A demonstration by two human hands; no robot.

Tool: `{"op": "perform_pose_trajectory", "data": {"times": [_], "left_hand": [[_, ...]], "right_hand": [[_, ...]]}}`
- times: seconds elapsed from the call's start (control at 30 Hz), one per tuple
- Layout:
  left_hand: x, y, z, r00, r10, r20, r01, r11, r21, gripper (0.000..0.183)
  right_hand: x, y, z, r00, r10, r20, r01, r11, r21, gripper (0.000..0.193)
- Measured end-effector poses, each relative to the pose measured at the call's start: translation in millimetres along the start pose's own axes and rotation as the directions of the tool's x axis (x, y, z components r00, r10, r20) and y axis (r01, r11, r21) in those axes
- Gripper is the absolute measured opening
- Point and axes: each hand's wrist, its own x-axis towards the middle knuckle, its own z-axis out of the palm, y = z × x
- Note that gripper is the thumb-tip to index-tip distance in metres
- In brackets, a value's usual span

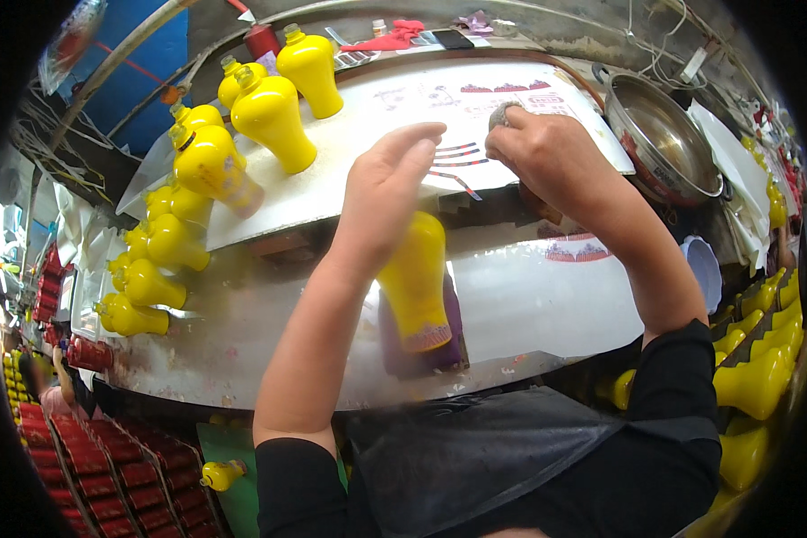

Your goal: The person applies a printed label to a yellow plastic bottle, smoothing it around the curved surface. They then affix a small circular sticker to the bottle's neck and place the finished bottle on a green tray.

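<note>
A glossy yellow vase-shaped bottle stands before me on a dark purple cloth, with a reddish pattern band near its base. My left hand is just above and beside its shoulder, fingers stretched and thumb apart; it hides the bottle's neck, and whether it touches the bottle I cannot tell. My right hand pinches a grey sponge-like wad over the white board. Between the hands, several narrow dark strips with red and blue parts lie on that board.
Several yellow bottles line the left side. A steel basin stands at the right, close to my right arm. Red-patterned sheets lie on the board; a phone and red cloth lie behind. More yellow bottles fill the lower right.
</note>
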Motion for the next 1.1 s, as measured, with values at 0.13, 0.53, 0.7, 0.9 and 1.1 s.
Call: {"op": "perform_pose_trajectory", "data": {"times": [0.13, 0.53, 0.7, 0.9, 1.1], "left_hand": [[-10.0, 0.0, 2.5, 1.0, -0.024, 0.002, 0.024, 0.999, -0.032, 0.034], [-27.6, 4.8, -7.7, 0.987, -0.15, -0.065, 0.145, 0.987, -0.075, 0.031], [-17.6, -1.1, -9.0, 0.99, -0.137, -0.022, 0.135, 0.988, -0.075, 0.033], [-8.1, 3.5, -8.9, 0.996, -0.077, 0.055, 0.083, 0.991, -0.101, 0.042], [-24.3, 12.5, -3.5, 0.917, -0.156, 0.367, 0.304, 0.868, -0.392, 0.03]], "right_hand": [[-16.7, -10.0, 42.9, 0.956, 0.238, 0.173, -0.28, 0.916, 0.287, 0.043], [-19.8, -10.4, 89.1, 0.985, 0.081, 0.154, -0.101, 0.987, 0.123, 0.007], [8.5, -2.4, 60.6, 0.999, 0.043, -0.022, -0.044, 0.998, -0.042, 0.022], [12.9, -18.4, -4.3, 0.941, -0.227, -0.252, 0.245, 0.969, 0.042, 0.023], [-0.5, -27.7, -37.3, 0.925, -0.222, -0.308, 0.266, 0.958, 0.109, 0.038]]}}
